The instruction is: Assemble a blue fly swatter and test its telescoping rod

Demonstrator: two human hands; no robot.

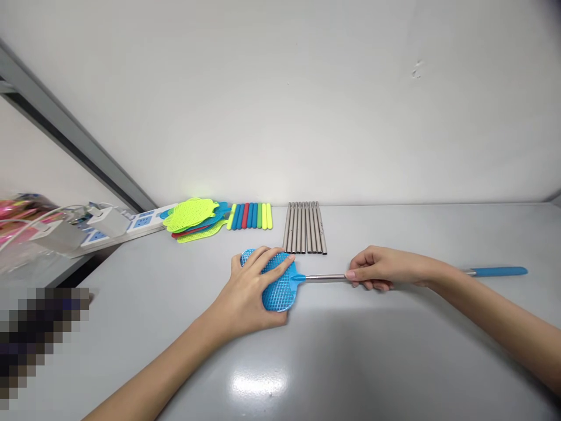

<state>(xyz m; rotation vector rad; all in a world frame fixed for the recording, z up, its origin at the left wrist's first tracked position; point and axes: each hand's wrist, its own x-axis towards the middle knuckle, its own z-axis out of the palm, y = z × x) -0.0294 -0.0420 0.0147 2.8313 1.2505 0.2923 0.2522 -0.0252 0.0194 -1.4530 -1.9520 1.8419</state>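
A blue fly swatter with a mesh head (280, 292) lies on the table, joined to a thin telescopic metal rod (324, 277). My left hand (254, 286) grips the head from above, fingers across the mesh and thumb at the near edge. Between its thumb and fingers, my right hand (377, 269) pinches the rod. Part of the rod is hidden behind my right hand and wrist. It shows again at the right, ending in a blue handle grip (502, 272).
Several bare metal rods (304, 228) lie side by side near the wall. Left of them are coloured handle grips (249, 216) in a row and a stack of swatter heads (193, 216). A white power strip (144, 221) with plugs and cables runs along the left edge of the grey table (416, 362).
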